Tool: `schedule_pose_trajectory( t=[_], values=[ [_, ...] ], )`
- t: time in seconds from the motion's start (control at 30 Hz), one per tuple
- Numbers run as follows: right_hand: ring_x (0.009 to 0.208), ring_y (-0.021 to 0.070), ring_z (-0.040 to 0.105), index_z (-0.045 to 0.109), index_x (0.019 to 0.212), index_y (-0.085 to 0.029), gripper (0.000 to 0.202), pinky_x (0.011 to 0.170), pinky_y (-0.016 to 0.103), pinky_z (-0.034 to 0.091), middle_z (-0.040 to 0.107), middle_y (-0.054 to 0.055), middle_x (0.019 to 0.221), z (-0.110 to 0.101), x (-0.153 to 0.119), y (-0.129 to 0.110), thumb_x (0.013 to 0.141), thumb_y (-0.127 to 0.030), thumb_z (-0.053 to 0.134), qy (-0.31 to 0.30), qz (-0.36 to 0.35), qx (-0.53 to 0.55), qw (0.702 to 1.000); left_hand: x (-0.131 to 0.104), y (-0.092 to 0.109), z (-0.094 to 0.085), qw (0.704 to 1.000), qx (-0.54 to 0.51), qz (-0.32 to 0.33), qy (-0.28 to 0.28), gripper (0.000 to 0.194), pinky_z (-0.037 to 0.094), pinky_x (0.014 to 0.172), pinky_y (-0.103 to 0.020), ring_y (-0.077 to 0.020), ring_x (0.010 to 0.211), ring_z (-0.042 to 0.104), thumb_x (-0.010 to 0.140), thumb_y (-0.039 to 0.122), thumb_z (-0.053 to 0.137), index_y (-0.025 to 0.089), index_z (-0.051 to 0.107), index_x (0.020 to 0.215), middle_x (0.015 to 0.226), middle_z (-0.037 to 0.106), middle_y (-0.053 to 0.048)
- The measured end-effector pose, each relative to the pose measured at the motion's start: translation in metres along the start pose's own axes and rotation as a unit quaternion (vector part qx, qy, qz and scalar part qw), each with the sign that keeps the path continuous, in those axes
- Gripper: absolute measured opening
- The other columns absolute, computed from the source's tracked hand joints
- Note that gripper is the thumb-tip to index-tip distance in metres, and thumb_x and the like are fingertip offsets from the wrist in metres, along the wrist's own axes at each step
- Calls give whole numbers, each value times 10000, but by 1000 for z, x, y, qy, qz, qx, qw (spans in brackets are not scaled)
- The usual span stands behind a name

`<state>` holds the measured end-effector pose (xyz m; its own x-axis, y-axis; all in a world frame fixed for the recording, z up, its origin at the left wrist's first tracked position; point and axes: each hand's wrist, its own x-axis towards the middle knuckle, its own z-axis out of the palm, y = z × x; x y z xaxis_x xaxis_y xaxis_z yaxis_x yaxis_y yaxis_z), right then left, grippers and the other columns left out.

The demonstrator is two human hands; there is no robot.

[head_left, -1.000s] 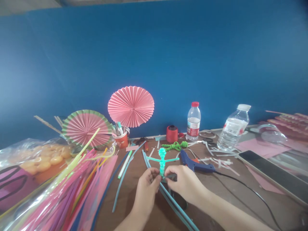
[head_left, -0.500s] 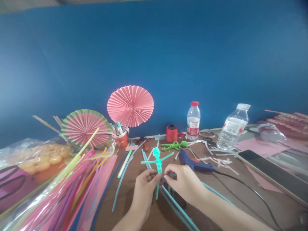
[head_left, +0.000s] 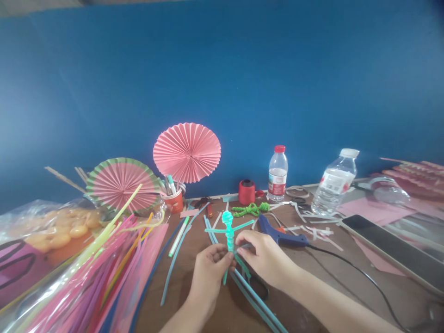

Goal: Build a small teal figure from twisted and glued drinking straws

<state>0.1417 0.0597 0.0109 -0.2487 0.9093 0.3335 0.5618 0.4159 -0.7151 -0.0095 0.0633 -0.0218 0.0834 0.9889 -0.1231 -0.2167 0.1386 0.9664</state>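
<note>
Left hand pinching the teal figure, well in from the tabletop's far edge, a second leg now showing, right hand loosely curled beside it, grip unclear

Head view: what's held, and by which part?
The left hand pinches the turquoise figure at the lower end of its body. Whether the right hand grips it too, I can't tell.

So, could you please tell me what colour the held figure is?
The figure is turquoise, clearest in the head view.
</note>
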Motion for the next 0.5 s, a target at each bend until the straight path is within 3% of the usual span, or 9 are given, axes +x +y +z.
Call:
schedule_pose_trajectory(
  t=[0.27,0.5],
  values=[
    [672,114,544,580,741,-196,100,609,205,407,569,-13,723,2,1,9,771,-125,516,37,-27,14,999,-1,1,-2,996,-81,-26,-28,103,418,514,-168,-70,504,513,669,201,661,119,616,712,552,586,3],
    [730,153,549,594,872,-177,179,685,257,439,570,50,783,21,-12,11,810,-123,436,85,-132,-58,986,-4,6,0,981,-185,-41,-46,80,428,569,-154,-49,550,520,690,158,652,120,611,748,647,585,4]
  ],
)
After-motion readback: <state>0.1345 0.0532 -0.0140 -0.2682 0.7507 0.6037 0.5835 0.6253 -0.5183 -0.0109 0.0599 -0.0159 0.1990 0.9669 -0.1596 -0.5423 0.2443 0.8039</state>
